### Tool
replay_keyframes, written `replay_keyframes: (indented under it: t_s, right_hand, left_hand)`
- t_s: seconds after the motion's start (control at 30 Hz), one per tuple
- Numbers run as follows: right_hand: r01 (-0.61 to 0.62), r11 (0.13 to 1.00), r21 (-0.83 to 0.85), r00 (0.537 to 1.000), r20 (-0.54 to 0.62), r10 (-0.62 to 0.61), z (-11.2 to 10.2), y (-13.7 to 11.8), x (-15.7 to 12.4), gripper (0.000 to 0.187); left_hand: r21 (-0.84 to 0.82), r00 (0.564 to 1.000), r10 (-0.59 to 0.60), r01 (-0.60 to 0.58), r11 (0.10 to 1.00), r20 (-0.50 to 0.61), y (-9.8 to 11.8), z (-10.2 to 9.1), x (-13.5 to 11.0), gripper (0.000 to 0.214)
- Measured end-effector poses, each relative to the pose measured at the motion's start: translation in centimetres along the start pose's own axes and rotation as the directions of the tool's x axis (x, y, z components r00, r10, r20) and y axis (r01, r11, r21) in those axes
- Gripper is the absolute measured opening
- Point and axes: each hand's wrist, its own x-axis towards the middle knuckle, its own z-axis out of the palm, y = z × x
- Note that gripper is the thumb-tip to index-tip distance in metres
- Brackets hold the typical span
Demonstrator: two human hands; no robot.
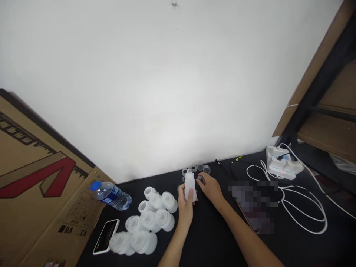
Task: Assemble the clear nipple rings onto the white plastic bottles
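My left hand (185, 209) is wrapped around a white translucent baby bottle (190, 188), held upright with a clear teat on top. Just to its right, my right hand (213, 189) pinches a small clear cap (200, 180), apart from the bottle. Behind both hands, several clear caps (206, 169) and ring-shaped pieces (185, 172) lie near the wall. Left of my left hand stands a group of similar white bottles (164, 219); some carry teats, while others, such as an open-necked bottle (144, 206), show a bare mouth.
A water bottle with a blue cap (112, 195) and a phone (106, 236) lie at the left, beside a cardboard box (50, 218). On the right are a blurred flat item (253, 205), a white power strip (282, 163) and looped white cables (324, 218). A white wall (178, 92) bounds the black table.
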Motion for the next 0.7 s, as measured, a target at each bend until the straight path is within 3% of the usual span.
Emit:
replay_keyframes:
  t_s: [0.23, 0.4, 0.47, 0.6, 0.7]
  right_hand:
    - [-0.11, 0.992, 0.062, 0.994, 0.012, 0.109, -0.9, 0.3, 1.0, 0.02]
    - [-0.203, 0.937, 0.283, 0.973, -0.052, 0.226, -1.6, 0.3, 2.0, 0.04]
    - [-0.259, 0.837, 0.482, 0.951, -0.025, 0.309, -1.8, 0.4, 2.3, 0.045]
    - [-0.372, 0.505, 0.779, 0.887, 0.138, 0.441, -2.3, 0.6, 2.7, 0.056]
    - [-0.396, 0.422, 0.816, 0.877, 0.2, 0.437, -2.7, 0.4, 2.8, 0.062]
  left_hand:
    - [0.021, 0.999, -0.042, 0.042, 0.999, -0.009, 0.2, -0.2, 0.5, 0.063]
    - [0.029, 0.996, -0.072, 0.071, 0.997, 0.043, 0.6, -0.4, 0.5, 0.066]
    - [0.027, 0.995, -0.082, 0.08, 0.996, 0.061, 0.8, -0.3, 0.4, 0.067]
    - [0.035, 0.992, -0.075, 0.071, 0.997, 0.106, 0.8, -0.2, 0.1, 0.064]
    - [0.044, 0.987, -0.076, 0.07, 0.997, 0.143, 0.9, 0.0, -0.1, 0.062]
